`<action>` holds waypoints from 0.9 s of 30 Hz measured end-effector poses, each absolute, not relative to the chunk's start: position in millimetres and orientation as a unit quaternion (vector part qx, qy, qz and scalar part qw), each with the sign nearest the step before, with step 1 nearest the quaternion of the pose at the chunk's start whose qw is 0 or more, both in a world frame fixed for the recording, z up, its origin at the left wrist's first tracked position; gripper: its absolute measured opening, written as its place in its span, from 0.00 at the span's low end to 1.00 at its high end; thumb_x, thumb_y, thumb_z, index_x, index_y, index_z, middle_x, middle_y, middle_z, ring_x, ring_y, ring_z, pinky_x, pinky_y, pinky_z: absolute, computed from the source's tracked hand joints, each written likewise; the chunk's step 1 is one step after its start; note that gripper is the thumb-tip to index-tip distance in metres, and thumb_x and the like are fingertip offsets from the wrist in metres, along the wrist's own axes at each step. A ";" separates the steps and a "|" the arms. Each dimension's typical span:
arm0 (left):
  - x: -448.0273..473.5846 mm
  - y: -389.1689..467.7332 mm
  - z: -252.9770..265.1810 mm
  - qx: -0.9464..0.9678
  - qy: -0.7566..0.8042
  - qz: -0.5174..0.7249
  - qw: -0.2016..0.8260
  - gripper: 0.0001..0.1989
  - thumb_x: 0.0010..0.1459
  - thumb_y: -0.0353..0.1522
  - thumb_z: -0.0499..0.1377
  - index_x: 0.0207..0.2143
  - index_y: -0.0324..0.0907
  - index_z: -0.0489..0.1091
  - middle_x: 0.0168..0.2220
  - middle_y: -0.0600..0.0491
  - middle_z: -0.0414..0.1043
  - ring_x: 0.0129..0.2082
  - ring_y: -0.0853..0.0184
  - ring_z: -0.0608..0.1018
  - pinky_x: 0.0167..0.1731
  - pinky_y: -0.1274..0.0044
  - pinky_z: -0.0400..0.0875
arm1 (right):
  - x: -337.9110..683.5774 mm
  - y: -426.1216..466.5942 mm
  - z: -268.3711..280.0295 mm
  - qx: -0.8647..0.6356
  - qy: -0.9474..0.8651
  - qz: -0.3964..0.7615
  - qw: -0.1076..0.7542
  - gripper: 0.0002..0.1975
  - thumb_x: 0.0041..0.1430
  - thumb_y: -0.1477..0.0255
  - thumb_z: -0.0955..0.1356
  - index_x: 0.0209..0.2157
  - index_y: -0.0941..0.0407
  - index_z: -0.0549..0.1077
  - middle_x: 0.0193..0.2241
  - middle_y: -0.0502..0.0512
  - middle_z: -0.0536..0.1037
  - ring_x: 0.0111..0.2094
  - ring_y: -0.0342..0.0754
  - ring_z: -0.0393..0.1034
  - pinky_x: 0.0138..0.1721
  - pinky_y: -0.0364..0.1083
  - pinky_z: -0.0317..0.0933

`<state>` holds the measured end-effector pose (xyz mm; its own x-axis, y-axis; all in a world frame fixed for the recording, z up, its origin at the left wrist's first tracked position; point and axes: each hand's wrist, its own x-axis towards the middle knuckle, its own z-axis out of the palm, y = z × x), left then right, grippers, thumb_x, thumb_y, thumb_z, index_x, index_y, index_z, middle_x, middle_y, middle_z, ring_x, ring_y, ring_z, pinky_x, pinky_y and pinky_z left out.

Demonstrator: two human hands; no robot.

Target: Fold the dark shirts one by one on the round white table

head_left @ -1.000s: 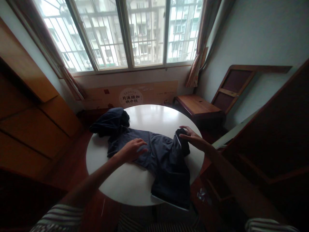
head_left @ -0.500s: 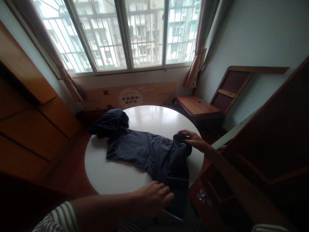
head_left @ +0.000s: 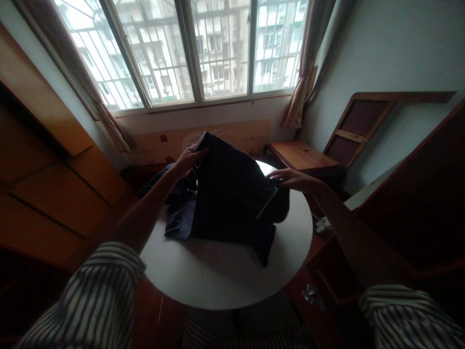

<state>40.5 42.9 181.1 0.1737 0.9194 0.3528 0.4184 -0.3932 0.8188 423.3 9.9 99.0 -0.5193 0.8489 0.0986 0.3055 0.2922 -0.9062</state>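
Note:
A dark navy garment is partly raised over the round white table; its exact kind cannot be made out. My left hand pinches its lifted upper-left edge, holding the cloth up at the table's far side. At the garment's right end my right hand has its fingers on a dark rolled part that looks like a collar or band. The raised cloth hides much of the tabletop behind it. A greyer-blue part of the garment lies flat at the left.
A dark bundle of cloth lies at the table's far left edge, partly hidden by my left arm. Beyond the table's right side stand a wooden bench and a framed panel. Wooden cabinets line the left.
My left hand has gone from the table's near edge up to the far side, lifting the garment's near end and folding it over. The right hand stays near the garment's right end.

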 end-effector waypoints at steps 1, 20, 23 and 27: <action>36.7 59.6 186.2 0.705 0.514 0.432 0.226 0.15 0.70 0.35 0.49 0.50 0.34 0.66 0.36 0.52 0.76 0.35 0.69 0.78 0.39 0.71 0.75 | 418.4 23.7 101.4 -0.422 -0.739 0.373 0.369 0.26 0.50 0.61 0.75 0.49 0.58 0.75 0.41 0.59 0.80 0.40 0.52 0.75 0.44 0.53 0.70; -51.5 -39.9 13.7 0.756 0.628 0.184 -0.008 0.27 0.63 0.48 0.52 0.51 0.35 0.67 0.48 0.39 0.71 0.50 0.54 0.74 0.53 0.67 0.67 | 340.1 -91.6 5.2 -0.443 -0.894 -0.003 0.067 0.09 0.57 0.84 0.65 0.35 0.60 0.76 0.37 0.61 0.75 0.40 0.52 0.70 0.42 0.48 0.64; -59.6 -38.4 9.3 0.728 0.672 0.131 0.027 0.35 0.56 0.54 0.56 0.52 0.33 0.66 0.50 0.37 0.70 0.51 0.51 0.74 0.52 0.68 0.66 | 363.7 -77.0 11.7 -0.456 -0.888 -0.023 0.059 0.10 0.54 0.85 0.65 0.33 0.59 0.76 0.36 0.60 0.76 0.39 0.53 0.70 0.42 0.49 0.63; -49.5 -42.9 6.3 0.744 0.655 0.109 0.070 0.20 0.57 0.46 0.58 0.41 0.38 0.70 0.41 0.41 0.75 0.43 0.54 0.77 0.43 0.72 0.68 | 401.6 -53.9 21.6 -0.540 -0.832 -0.042 0.120 0.08 0.59 0.81 0.66 0.36 0.58 0.78 0.38 0.60 0.78 0.42 0.53 0.71 0.44 0.51 0.66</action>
<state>-49.5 -42.9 6.3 0.1179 0.9905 0.0709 0.9600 -0.1319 0.2468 401.6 -53.9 21.6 -0.3892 0.8881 0.2446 0.9082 0.4143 -0.0594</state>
